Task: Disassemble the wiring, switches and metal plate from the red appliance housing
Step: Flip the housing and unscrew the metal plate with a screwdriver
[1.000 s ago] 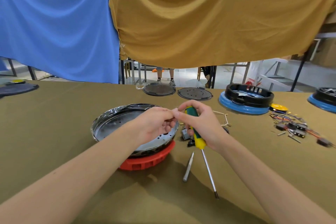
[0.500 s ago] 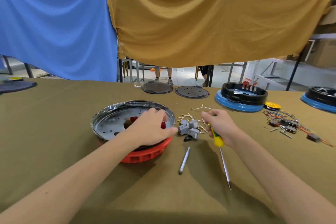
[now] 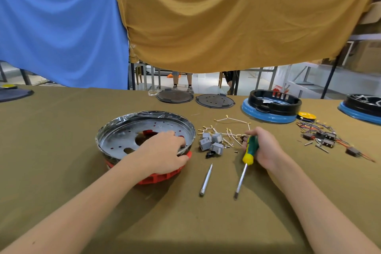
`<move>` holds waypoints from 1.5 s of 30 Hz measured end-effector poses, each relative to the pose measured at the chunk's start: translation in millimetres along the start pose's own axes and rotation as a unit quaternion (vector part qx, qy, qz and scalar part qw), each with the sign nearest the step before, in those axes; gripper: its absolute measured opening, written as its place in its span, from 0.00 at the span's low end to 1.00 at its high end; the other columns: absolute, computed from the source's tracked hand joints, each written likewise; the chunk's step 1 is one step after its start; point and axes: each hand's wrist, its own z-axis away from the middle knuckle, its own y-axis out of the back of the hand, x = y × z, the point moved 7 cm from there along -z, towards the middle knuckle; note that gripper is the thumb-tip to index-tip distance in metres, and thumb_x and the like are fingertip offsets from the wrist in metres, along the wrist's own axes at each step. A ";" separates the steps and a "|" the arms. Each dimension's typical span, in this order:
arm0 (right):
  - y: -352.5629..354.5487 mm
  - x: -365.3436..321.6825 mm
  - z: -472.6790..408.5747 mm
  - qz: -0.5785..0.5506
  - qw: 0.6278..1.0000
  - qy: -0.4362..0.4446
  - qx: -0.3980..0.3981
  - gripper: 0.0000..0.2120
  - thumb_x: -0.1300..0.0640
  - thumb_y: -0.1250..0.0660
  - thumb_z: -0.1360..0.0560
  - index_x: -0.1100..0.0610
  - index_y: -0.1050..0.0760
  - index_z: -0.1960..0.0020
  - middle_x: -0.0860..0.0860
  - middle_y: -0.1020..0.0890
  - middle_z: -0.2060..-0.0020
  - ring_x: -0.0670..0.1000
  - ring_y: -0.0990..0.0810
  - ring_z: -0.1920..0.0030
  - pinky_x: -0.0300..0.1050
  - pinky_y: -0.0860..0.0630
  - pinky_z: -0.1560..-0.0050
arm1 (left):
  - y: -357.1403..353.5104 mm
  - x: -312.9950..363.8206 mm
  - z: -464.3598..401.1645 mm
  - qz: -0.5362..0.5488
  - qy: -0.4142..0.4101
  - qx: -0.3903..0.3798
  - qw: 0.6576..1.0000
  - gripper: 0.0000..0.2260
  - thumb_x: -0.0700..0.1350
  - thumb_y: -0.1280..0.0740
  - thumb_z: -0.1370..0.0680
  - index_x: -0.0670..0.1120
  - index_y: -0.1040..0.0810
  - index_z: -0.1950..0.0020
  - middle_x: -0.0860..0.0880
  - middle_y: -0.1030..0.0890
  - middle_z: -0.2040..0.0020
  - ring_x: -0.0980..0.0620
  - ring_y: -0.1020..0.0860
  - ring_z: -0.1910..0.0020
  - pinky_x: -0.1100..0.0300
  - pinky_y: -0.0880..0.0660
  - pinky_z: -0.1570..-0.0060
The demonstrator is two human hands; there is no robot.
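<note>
The red appliance housing (image 3: pixel 162 177) sits on the table with a round perforated metal plate (image 3: pixel 123 136) on top, its rim wrapped in clear film. My left hand (image 3: pixel 162 152) grips the plate's right rim, fingers over the edge and thumb on the red housing. My right hand (image 3: pixel 262 146) holds a green and yellow screwdriver (image 3: pixel 248 153) by its handle, the shaft pointing toward me. Between the hands lie several grey switches (image 3: pixel 212 143) and loose white wires (image 3: pixel 228 132) with brass terminals.
A loose silver screwdriver shaft (image 3: pixel 206 179) lies in front of the switches. Coloured wires and black switches (image 3: pixel 323 136) are scattered at the right. Blue and black housings (image 3: pixel 272 107) (image 3: pixel 365 106) and two dark round plates (image 3: pixel 174 96) (image 3: pixel 214 100) stand at the back.
Both hands came apart from in front of me. The left hand dropped onto the plate's rim; the right hand lowered the screwdriver to the table beside the wires.
</note>
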 end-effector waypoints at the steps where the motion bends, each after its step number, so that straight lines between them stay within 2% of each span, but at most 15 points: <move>1: 3.6 -0.9 -1.1 -0.033 0.999 -0.001 0.004 0.08 0.62 0.41 0.20 0.63 0.26 0.45 0.60 0.24 0.54 0.55 0.21 0.59 0.47 0.21 0.62 | 0.6 0.7 0.5 -0.001 -0.004 -0.004 1.000 0.18 0.58 0.41 0.19 0.49 0.25 0.35 0.49 0.25 0.45 0.51 0.24 0.48 0.54 0.24 0.46; 3: 8.0 -2.8 -1.1 0.003 0.999 0.033 0.010 0.06 0.61 0.40 0.19 0.61 0.26 0.44 0.62 0.22 0.51 0.56 0.19 0.56 0.47 0.19 0.62 | 1.8 1.9 1.5 0.003 -0.016 -0.011 1.000 0.16 0.56 0.40 0.19 0.51 0.25 0.35 0.50 0.24 0.46 0.52 0.24 0.48 0.56 0.24 0.48; 6: 13.3 -9.9 3.1 0.319 0.934 0.137 0.080 0.06 0.53 0.35 0.21 0.54 0.26 0.47 0.54 0.21 0.53 0.53 0.21 0.57 0.47 0.22 0.66 | 4.7 3.9 4.8 0.006 -0.034 -0.004 0.999 0.13 0.54 0.40 0.19 0.51 0.24 0.39 0.51 0.22 0.50 0.53 0.23 0.51 0.58 0.24 0.52; 9: 13.3 -11.4 3.5 0.504 0.833 0.183 0.140 0.10 0.48 0.37 0.21 0.53 0.25 0.44 0.55 0.25 0.47 0.58 0.27 0.44 0.52 0.25 0.43 | 5.7 4.3 9.2 -0.002 -0.041 0.024 0.999 0.11 0.55 0.41 0.19 0.50 0.24 0.45 0.51 0.23 0.51 0.53 0.23 0.53 0.55 0.23 0.51; 14: 3.5 -14.2 14.1 0.537 0.783 0.263 0.170 0.11 0.50 0.37 0.21 0.55 0.26 0.43 0.57 0.28 0.44 0.57 0.33 0.41 0.52 0.33 0.41 | 14.7 3.5 15.8 -0.017 -0.054 0.102 0.993 0.12 0.54 0.44 0.18 0.50 0.26 0.52 0.53 0.25 0.53 0.55 0.24 0.56 0.62 0.28 0.63; 17: -4.0 -20.3 26.8 0.525 0.762 0.331 0.186 0.08 0.52 0.36 0.21 0.55 0.25 0.46 0.56 0.27 0.47 0.56 0.33 0.43 0.53 0.31 0.44 | 40.3 -8.4 21.8 0.021 -0.056 0.159 0.985 0.11 0.53 0.44 0.17 0.48 0.26 0.49 0.53 0.25 0.53 0.53 0.24 0.54 0.55 0.26 0.55; 22: -25.9 -22.2 45.7 0.491 0.761 0.409 0.108 0.07 0.57 0.34 0.22 0.55 0.22 0.45 0.51 0.24 0.47 0.51 0.33 0.42 0.45 0.32 0.43 | 84.6 -45.3 37.5 0.111 -0.065 0.229 0.965 0.10 0.48 0.39 0.18 0.47 0.30 0.58 0.53 0.27 0.61 0.53 0.28 0.62 0.57 0.36 0.63; 25: -59.7 -23.6 77.5 0.471 0.727 0.500 -0.010 0.08 0.56 0.31 0.23 0.54 0.21 0.44 0.46 0.24 0.49 0.48 0.32 0.42 0.41 0.35 0.42 | 80.6 -58.2 43.2 0.083 -0.067 0.230 0.967 0.07 0.47 0.40 0.17 0.49 0.30 0.55 0.55 0.28 0.58 0.52 0.27 0.57 0.55 0.33 0.58; 27: -91.5 -15.2 102.1 0.489 0.683 0.524 -0.137 0.14 0.49 0.30 0.23 0.52 0.22 0.40 0.44 0.24 0.46 0.44 0.33 0.40 0.39 0.35 0.39 | 67.9 -63.4 44.6 0.045 -0.065 0.230 0.970 0.05 0.48 0.41 0.16 0.49 0.28 0.47 0.55 0.28 0.52 0.51 0.26 0.49 0.51 0.28 0.51; 30: -134.0 12.6 128.8 0.556 0.566 0.540 -0.281 0.26 0.39 0.31 0.26 0.49 0.27 0.32 0.43 0.26 0.38 0.44 0.36 0.35 0.34 0.41 0.35 | 47.3 -73.6 44.8 0.016 -0.035 0.239 0.970 0.10 0.50 0.44 0.16 0.49 0.28 0.38 0.54 0.26 0.42 0.52 0.26 0.43 0.49 0.24 0.50; 34: -163.1 40.3 132.6 0.636 0.447 0.553 -0.301 0.17 0.47 0.36 0.20 0.52 0.27 0.35 0.49 0.23 0.42 0.50 0.30 0.37 0.42 0.44 0.28 | 33.7 -83.2 48.3 0.011 -0.048 0.292 0.955 0.11 0.45 0.39 0.17 0.45 0.24 0.37 0.51 0.22 0.41 0.48 0.24 0.44 0.50 0.25 0.51; 36: -165.1 45.0 129.9 0.656 0.416 0.561 -0.285 0.10 0.52 0.39 0.18 0.54 0.26 0.40 0.50 0.22 0.46 0.52 0.25 0.41 0.48 0.44 0.25 | 34.0 -93.9 51.9 0.049 -0.055 0.340 0.938 0.10 0.42 0.37 0.18 0.43 0.22 0.40 0.49 0.21 0.46 0.47 0.23 0.48 0.51 0.25 0.51; 40: -159.6 22.1 123.0 0.620 0.468 0.570 -0.266 0.05 0.63 0.36 0.23 0.58 0.23 0.49 0.53 0.22 0.55 0.55 0.23 0.49 0.50 0.40 0.25 | 30.2 -133.2 59.6 0.284 0.004 0.428 0.858 0.07 0.45 0.39 0.21 0.51 0.24 0.47 0.56 0.23 0.56 0.61 0.26 0.57 0.68 0.32 0.54; 43: -151.1 -0.2 113.5 0.623 0.503 0.542 -0.254 0.06 0.59 0.37 0.19 0.59 0.22 0.48 0.53 0.22 0.55 0.54 0.24 0.49 0.46 0.41 0.27 | 16.7 -161.4 60.0 0.412 0.060 0.468 0.780 0.07 0.47 0.40 0.21 0.58 0.25 0.51 0.55 0.20 0.58 0.60 0.25 0.58 0.67 0.30 0.56; 45: -144.0 -18.1 111.7 0.599 0.555 0.524 -0.241 0.08 0.57 0.35 0.20 0.60 0.23 0.53 0.52 0.22 0.58 0.53 0.25 0.53 0.47 0.31 0.41 | 8.9 -174.8 60.7 0.479 0.077 0.489 0.725 0.11 0.46 0.39 0.20 0.62 0.22 0.52 0.60 0.19 0.56 0.61 0.23 0.56 0.64 0.27 0.52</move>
